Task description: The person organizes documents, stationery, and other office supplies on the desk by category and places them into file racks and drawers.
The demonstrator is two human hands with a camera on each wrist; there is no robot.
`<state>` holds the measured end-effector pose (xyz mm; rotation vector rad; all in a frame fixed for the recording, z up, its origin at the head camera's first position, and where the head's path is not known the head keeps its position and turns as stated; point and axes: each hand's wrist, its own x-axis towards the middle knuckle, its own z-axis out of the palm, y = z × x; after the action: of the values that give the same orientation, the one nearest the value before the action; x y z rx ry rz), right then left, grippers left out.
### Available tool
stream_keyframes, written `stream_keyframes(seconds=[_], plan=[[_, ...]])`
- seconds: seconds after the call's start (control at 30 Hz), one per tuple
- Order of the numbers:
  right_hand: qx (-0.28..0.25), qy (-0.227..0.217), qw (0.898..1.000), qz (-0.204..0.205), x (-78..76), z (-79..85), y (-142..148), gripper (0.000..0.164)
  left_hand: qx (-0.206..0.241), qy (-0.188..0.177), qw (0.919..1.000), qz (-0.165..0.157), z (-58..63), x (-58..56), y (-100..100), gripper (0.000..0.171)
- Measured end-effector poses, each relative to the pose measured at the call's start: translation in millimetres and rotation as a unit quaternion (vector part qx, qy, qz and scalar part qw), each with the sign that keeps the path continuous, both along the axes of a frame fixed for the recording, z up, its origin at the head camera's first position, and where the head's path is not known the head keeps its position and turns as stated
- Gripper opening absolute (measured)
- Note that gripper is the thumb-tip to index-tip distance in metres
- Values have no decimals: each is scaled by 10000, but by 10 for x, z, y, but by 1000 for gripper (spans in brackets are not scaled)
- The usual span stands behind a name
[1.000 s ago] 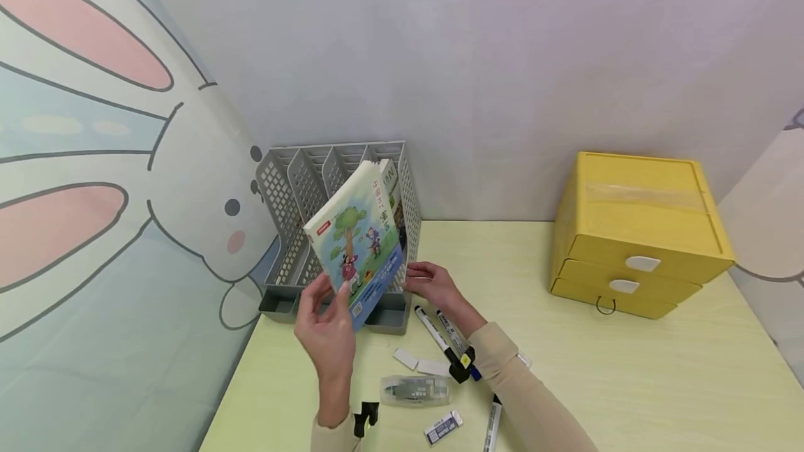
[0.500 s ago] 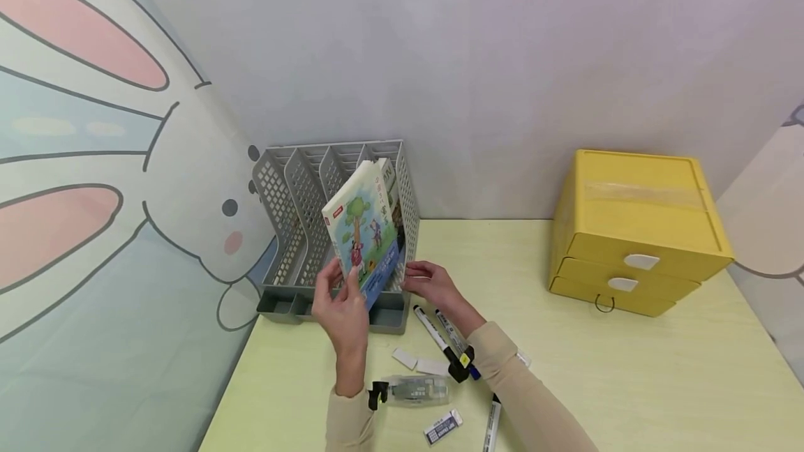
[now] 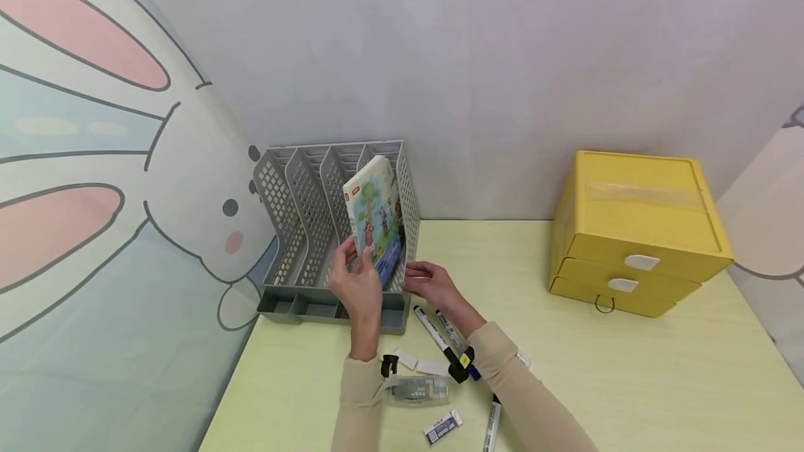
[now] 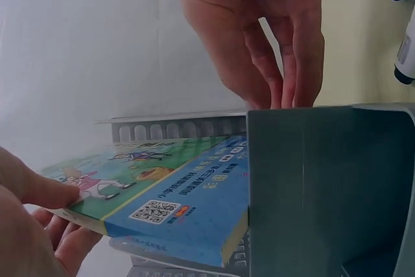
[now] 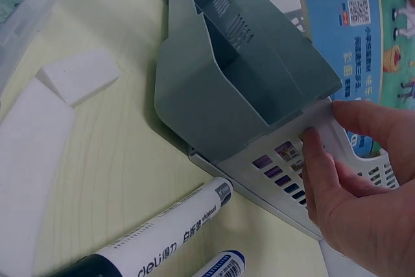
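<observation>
The left hand [image 3: 358, 291], reaching forward, pinches one picture book [image 3: 372, 218], tilted at the right end of one four-slot file rack [image 3: 292, 290]; the right hand [image 3: 436, 288], slanting inward, pinches the rack's side wall [image 5: 237, 163]. One three-drawer cabinet [image 3: 641, 218] stands apart.

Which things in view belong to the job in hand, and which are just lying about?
Seemingly in the job:
- book, pinched by the left hand
- rack, its side wall gripped by the right hand

Apparently not in use:
- markers
- clear case
- eraser
- white blocks
- yellow drawers
</observation>
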<state>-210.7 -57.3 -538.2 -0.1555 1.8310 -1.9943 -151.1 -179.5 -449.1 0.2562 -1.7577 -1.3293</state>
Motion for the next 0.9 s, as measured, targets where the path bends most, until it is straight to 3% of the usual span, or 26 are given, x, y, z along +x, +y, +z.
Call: stream_keyframes(seconds=[0.2,0.4,0.67,0.9], plan=[[2,96,9999,84,22,90,18,49,-34,-153,9999,35,-39,-212,47,28],[-41,91,9999,24,-4,0,0,49,105,-310,9995,46,-92,-357,73,28],[35,56,10000,-31,-7,-26,-5,48,318,-422,9986,-95,-269,-451,78,22],[-8,40,10000,-86,-13,-38,-10,49,20,-762,9971,24,-352,-502,88,19]])
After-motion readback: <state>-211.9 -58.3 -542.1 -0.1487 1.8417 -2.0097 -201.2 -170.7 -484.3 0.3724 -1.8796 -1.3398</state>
